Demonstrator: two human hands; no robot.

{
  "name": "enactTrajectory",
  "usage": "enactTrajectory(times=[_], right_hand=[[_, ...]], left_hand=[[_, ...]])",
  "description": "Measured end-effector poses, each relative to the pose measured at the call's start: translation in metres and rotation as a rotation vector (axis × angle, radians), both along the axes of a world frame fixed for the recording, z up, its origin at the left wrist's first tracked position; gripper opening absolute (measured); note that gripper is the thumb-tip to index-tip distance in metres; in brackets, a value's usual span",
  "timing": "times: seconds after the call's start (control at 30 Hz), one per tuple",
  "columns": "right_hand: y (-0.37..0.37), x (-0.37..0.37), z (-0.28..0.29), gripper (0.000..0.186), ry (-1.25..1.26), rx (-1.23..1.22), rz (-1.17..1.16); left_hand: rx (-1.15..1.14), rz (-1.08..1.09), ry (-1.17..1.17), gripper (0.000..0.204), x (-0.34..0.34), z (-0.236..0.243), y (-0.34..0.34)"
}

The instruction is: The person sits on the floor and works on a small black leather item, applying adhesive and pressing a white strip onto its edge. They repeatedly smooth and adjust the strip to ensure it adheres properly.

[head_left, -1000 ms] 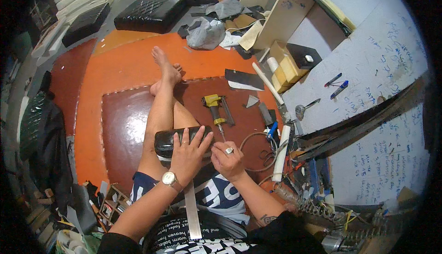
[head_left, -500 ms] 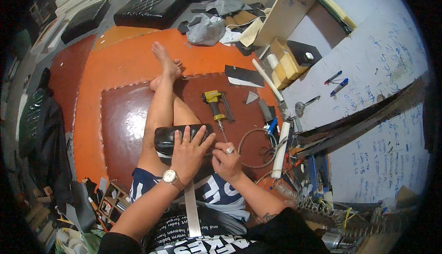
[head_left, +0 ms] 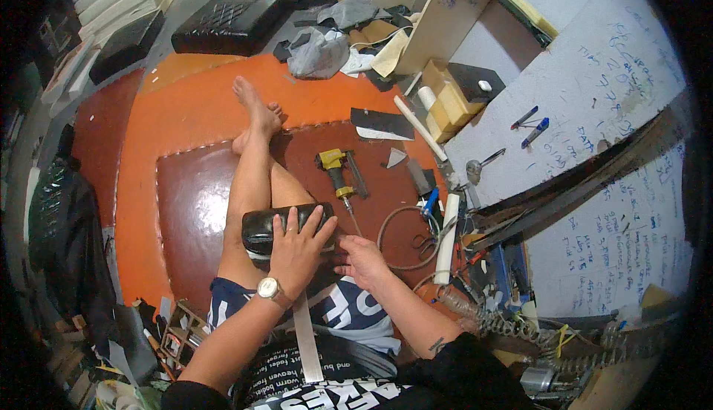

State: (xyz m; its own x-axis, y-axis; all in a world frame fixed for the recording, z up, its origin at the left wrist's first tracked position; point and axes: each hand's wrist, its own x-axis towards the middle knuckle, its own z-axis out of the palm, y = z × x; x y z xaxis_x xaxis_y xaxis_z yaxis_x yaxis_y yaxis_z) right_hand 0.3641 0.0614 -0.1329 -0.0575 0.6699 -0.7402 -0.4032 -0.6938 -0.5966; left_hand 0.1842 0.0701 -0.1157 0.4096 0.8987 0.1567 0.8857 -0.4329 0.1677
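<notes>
A small black padded cushion (head_left: pixel 261 232) with a shiny cover lies across my lap, its pale underside showing at the near edge. My left hand (head_left: pixel 295 254) rests on top of it, fingers stretched and spread over the cover. At the cushion's right edge is my right hand (head_left: pixel 362 261), its fingers bent and drawn together. Whatever sits between those fingertips is hidden. Just beyond, a yellow and black air stapler (head_left: pixel 338 172) lies on the brown mat, its hose running back toward my right hand.
A brown and orange mat (head_left: pixel 174 98) covers the floor. Black cushions (head_left: pixel 230 24) and grey scraps (head_left: pixel 319 53) lie at the far side. To the right are a white tube (head_left: pixel 447 239), yellow foam blocks (head_left: pixel 453 109), pens (head_left: pixel 535 133) on a white board, and coiled hoses (head_left: pixel 512 328).
My right hand has turned at the cushion's edge, its fingers opening slightly from a tighter curl. My left hand stays spread on the cushion. The whole view has shifted slightly.
</notes>
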Motion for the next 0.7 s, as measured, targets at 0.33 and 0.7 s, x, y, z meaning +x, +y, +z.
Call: enactTrajectory(times=[0.33,0.7], right_hand=[[0.021,0.026,-0.022,0.044,-0.321,0.287,0.295],[0.058,0.034,-0.036,0.039,-1.042,0.911,0.725]], left_hand=[[0.028,-0.008,0.027,0.081,-0.002,-0.006,-0.004],[0.005,0.004,-0.011,0.078,0.002,-0.004,-0.003]])
